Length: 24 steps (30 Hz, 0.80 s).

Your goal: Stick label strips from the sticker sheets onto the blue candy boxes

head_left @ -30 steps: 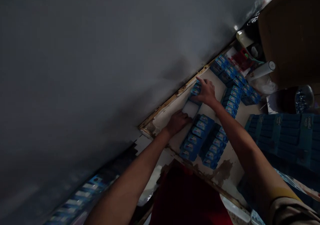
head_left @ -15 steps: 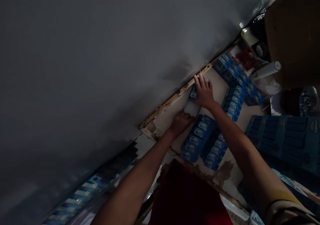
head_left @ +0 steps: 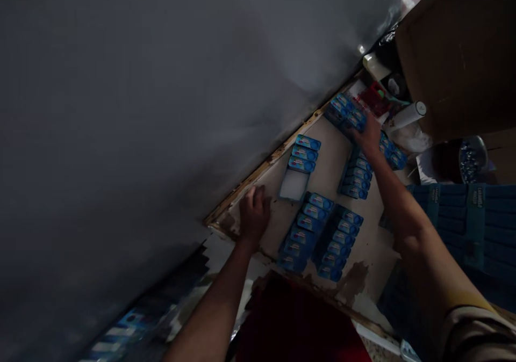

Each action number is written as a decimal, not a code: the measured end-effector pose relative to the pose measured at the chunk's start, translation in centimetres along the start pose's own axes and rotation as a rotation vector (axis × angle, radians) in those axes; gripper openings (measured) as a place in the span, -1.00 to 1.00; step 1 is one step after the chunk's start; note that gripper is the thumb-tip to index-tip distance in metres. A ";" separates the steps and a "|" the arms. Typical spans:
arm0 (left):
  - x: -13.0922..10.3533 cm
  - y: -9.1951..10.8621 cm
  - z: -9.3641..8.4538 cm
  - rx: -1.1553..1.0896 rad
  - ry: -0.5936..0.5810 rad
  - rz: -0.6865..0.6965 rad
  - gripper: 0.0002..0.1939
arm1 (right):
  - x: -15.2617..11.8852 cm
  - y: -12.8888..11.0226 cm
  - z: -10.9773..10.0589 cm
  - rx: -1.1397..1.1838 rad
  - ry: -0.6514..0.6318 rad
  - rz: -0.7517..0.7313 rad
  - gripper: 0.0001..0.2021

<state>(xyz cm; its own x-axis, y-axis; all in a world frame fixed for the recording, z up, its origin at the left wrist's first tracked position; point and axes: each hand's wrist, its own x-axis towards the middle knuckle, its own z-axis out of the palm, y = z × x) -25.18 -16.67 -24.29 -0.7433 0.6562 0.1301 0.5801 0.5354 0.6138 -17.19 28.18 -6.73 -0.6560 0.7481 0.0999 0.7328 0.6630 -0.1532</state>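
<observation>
I had the right hand (head_left: 368,131) at the small blue rectangular boxes (head_left: 342,107) along the pale stained tabletop's (head_left: 330,144) far side — clamped or not, I couldn't tell. The left hand (head_left: 255,214), empty, fingers loosely parted, was near a blue-edged white tray (head_left: 293,185). The boxes looked light, stiff, smooth — best pinched by opposite sides.

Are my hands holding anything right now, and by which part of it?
The left hand appears to hold nothing. The right hand is at the blue packs, but whether it grips one, and by which part, cannot be told.
</observation>
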 end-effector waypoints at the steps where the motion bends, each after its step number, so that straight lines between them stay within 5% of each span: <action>1: 0.1 0.2 0.2 0.005 -0.006 -0.004 -0.41 | 0.9 0.9 -0.3 -0.042 0.005 0.001 -0.24; 9: 0.0 0.2 0.2 0.114 -0.052 -0.021 -0.43 | 0.5 0.0 0.3 -0.322 -0.049 -0.166 -0.69; 18: -0.3 -0.2 0.4 0.065 -0.073 -0.076 -0.44 | -0.3 0.9 2.2 -0.293 -0.027 -0.220 -0.68; 24: -0.4 -0.2 0.4 0.066 -0.056 -0.067 -0.47 | -1.2 -0.8 1.8 -0.270 -0.015 -0.283 -0.73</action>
<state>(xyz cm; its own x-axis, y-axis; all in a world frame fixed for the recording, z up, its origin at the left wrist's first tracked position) -24.90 -16.81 -24.77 -0.7627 0.6451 0.0458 0.5515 0.6119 0.5669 -17.29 26.67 -8.51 -0.8401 0.5354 0.0867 0.5424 0.8279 0.1427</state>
